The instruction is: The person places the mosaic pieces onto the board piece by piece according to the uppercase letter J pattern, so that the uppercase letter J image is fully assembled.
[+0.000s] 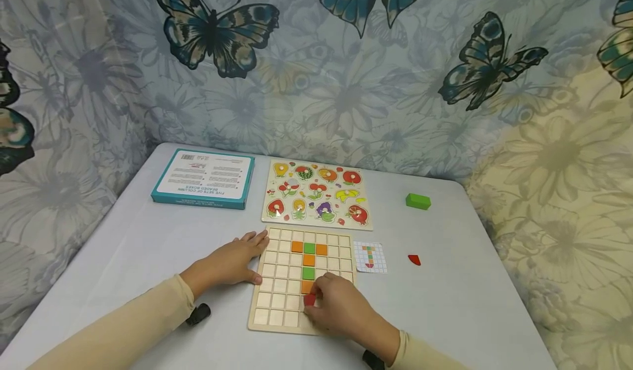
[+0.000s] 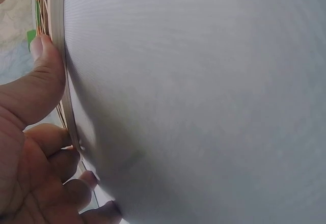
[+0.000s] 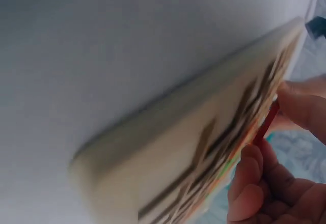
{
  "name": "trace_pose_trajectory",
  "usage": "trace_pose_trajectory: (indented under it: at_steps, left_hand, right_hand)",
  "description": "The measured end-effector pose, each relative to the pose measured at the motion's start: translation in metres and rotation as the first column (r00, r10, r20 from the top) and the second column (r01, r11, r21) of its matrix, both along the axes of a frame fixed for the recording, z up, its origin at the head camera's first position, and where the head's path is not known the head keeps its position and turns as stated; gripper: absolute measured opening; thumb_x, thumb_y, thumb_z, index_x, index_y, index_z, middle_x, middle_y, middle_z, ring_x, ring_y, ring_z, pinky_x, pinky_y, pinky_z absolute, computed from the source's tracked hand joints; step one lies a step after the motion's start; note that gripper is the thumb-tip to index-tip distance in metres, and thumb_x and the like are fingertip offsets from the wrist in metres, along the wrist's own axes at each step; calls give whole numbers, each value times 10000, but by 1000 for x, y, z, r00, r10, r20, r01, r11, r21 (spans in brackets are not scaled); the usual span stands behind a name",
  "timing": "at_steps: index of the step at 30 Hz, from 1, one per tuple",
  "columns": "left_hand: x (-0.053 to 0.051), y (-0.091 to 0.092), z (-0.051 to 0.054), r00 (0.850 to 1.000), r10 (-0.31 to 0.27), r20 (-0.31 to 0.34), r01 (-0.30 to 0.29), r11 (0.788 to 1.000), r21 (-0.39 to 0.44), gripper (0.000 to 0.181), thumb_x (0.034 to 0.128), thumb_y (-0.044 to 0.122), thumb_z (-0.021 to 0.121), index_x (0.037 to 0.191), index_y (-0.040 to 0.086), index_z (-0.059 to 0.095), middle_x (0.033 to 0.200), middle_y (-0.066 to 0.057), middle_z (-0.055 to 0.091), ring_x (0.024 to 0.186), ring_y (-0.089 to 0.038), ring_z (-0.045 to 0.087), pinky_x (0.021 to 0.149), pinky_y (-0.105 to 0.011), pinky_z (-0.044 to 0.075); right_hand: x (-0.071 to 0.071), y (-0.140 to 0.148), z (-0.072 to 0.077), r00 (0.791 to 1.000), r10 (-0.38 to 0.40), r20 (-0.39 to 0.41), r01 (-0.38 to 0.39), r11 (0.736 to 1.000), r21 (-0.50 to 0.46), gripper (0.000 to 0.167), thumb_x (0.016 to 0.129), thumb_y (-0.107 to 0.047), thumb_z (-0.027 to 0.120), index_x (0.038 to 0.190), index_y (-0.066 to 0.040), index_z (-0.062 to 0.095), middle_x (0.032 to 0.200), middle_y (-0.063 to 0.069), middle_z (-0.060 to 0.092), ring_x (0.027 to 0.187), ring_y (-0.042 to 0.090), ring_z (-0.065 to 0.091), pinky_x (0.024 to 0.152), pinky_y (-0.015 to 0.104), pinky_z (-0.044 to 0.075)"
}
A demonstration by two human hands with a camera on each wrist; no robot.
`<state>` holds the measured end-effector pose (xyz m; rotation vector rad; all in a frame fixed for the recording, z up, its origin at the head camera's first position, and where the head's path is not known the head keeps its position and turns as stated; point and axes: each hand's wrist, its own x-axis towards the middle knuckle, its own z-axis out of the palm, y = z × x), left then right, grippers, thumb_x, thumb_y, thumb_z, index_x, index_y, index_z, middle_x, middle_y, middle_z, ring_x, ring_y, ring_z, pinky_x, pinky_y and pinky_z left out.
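Observation:
A wooden grid board lies flat on the table. Orange and green square tiles fill some of its cells in a T shape. My left hand rests at the board's left edge, thumb and fingers spread along it; the left wrist view shows the thumb touching the rim. Over the lower part of the board, my right hand pinches a small red piece between thumb and fingertips, just below the lowest orange tile. In the right wrist view this red piece is tilted close to the board.
Right of the board lie a pattern card, a red quarter-round piece and a green block. A fruit puzzle board sits behind, with a teal-edged box to its left. A black object is near the left forearm.

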<state>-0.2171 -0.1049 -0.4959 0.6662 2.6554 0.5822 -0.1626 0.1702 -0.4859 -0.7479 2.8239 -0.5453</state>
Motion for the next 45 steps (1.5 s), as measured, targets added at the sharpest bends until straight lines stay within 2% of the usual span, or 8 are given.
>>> trace_pose_trajectory:
  at_steps: [6, 14, 27, 29, 32, 36, 40, 45]
  left_hand:
    - [-1, 0, -3, 1000, -2, -5, 2, 1000, -15, 954, 777, 398, 795, 1505, -12, 333, 1600, -126, 204, 1449, -385, 170, 1118, -580, 221]
    - [-1, -1, -4, 1000, -8, -3, 8, 1000, 0, 946, 786, 392, 787, 1507, -11, 328, 1603, -120, 193, 1451, -385, 162, 1120, -580, 215]
    - [-1, -1, -6, 1000, -2, -13, 2, 1000, 2, 954, 782, 404, 784, 1510, -7, 324, 1602, -119, 197, 1453, -378, 159, 1123, -574, 213]
    - [-2, -1, -7, 1000, 0, -10, 0, 1000, -1, 960, 780, 412, 784, 1512, -2, 322, 1604, -114, 194, 1453, -377, 159, 1124, -573, 212]
    - [-2, -1, -8, 1000, 5, -10, -5, 1000, -9, 972, 774, 427, 784, 1517, 10, 318, 1605, -100, 193, 1455, -366, 160, 1127, -564, 213]
    - [-3, 0, -8, 1000, 8, -14, -8, 1000, -19, 975, 773, 435, 784, 1520, 21, 315, 1606, -90, 193, 1457, -358, 161, 1130, -555, 216]
    - [-2, 0, -6, 1000, 6, -10, -7, 1000, -15, 967, 777, 416, 788, 1515, 6, 318, 1604, -107, 196, 1455, -370, 160, 1127, -564, 214]
    - [0, 0, -3, 1000, 10, 4, -10, 1000, -8, 965, 777, 405, 790, 1515, 2, 316, 1604, -112, 195, 1455, -375, 157, 1128, -568, 207]
  right_hand:
    - [1, -5, -4, 998, 44, -52, -43, 999, 24, 286, 753, -348, 841, 893, -148, 693, 765, -141, 500, 687, 44, 468, 629, 216, 456]
    - [-1, -5, -4, 987, 129, -99, -131, 991, -9, 119, 808, -261, 814, 779, -211, 710, 726, -183, 522, 655, -4, 460, 584, 177, 434]
    - [-11, -2, -1, 988, 142, -52, -142, 990, 15, 139, 805, -294, 819, 883, -202, 750, 779, -184, 579, 696, -9, 498, 636, 198, 470]
    - [-16, 10, 3, 993, 103, -53, -102, 995, 23, 181, 790, -320, 824, 910, -205, 751, 797, -175, 594, 710, 1, 504, 635, 209, 469]
    - [-30, 42, 11, 997, -56, -52, 58, 997, 49, 195, 787, -299, 821, 933, -189, 751, 796, -142, 616, 705, 43, 524, 620, 251, 469]
    - [-56, 110, 17, 957, -285, -55, 290, 947, 141, 225, 841, -180, 755, 1043, -84, 735, 893, 14, 670, 779, 186, 604, 670, 376, 519]
    - [-77, 176, 14, 934, -357, -29, 355, 914, 196, 302, 847, -70, 702, 1139, 8, 686, 1098, 233, 633, 1001, 408, 604, 819, 539, 502]
    - [-85, 208, 11, 901, -427, 71, 412, 896, 163, 271, 850, -67, 670, 1107, 16, 693, 1123, 239, 624, 1093, 461, 543, 861, 568, 469]
